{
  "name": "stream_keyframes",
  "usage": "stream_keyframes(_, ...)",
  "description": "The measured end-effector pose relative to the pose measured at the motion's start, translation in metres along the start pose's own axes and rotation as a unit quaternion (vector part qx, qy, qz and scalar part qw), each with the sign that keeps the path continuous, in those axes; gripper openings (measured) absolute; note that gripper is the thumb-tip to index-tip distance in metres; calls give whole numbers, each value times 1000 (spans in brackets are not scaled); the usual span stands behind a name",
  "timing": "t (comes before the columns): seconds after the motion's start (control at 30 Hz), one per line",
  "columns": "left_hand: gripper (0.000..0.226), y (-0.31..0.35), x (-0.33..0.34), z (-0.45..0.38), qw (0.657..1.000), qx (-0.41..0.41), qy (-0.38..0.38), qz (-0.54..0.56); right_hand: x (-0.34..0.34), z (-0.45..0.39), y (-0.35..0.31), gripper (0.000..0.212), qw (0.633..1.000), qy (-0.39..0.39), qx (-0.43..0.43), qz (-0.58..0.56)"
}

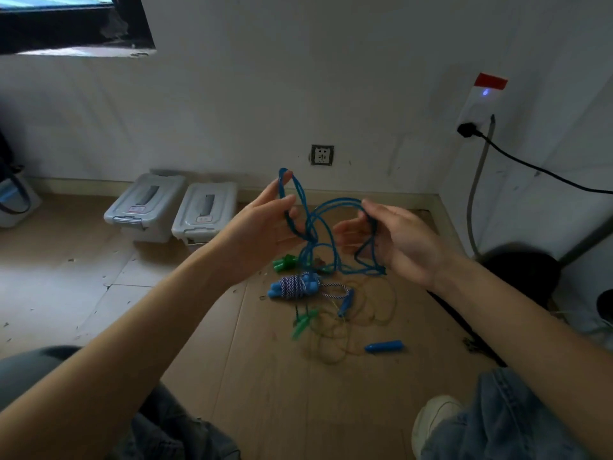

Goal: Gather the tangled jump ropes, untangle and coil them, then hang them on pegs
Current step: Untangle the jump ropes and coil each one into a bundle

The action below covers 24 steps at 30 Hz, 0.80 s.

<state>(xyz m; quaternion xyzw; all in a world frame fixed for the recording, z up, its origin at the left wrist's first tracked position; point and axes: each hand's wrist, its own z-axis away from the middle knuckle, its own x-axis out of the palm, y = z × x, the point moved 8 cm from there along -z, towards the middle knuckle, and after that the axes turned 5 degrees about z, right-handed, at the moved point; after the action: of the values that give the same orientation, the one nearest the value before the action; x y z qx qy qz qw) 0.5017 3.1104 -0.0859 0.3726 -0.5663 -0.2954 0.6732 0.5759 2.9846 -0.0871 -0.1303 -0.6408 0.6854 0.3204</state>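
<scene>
A blue jump rope [320,227] hangs in loose loops between my hands above the floor. My left hand [265,224] pinches one tall loop of it. My right hand [394,240] grips another bundle of its strands. Below on the wooden floor lies a blue-and-white striped rope [295,286] coiled around its blue handles. A thin yellowish rope [361,313] sprawls tangled beside it with green handles [303,323]. Another green handle [284,263] lies near the hanging loops. A loose blue handle [384,346] rests further front.
Two grey lidded storage boxes [172,207] stand against the wall at the left. A wall socket [321,155] sits low on the wall. A black cable [530,167] runs from a plug at the right. A dark round object [520,277] stands at the right; my knees frame the bottom.
</scene>
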Motion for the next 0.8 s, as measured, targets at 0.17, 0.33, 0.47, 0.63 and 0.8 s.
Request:
stream_keyframes(0.17, 71, 9, -8, 2, 995, 45, 46, -80, -7, 6, -7, 30, 983, -4, -6, 185)
stream_keyframes(0.33, 84, 12, 2, 6, 997, 30, 41, -53, 9, 9, 11, 39, 902, -61, 38, 426)
stream_keyframes(0.47, 97, 10, 9, 7, 995, 30, 26, -86, 6, 5, -5, 12, 913, 23, -46, 405)
stream_keyframes(0.63, 104, 5, 4, 8, 962, 14, 36, -271, 1, 9, -6, 17, 932, 7, -7, 363)
stream_keyframes(0.8, 37, 1, 2, 8, 929, -7, 31, -368, -6, 6, -5, 23, 978, 51, 34, 199)
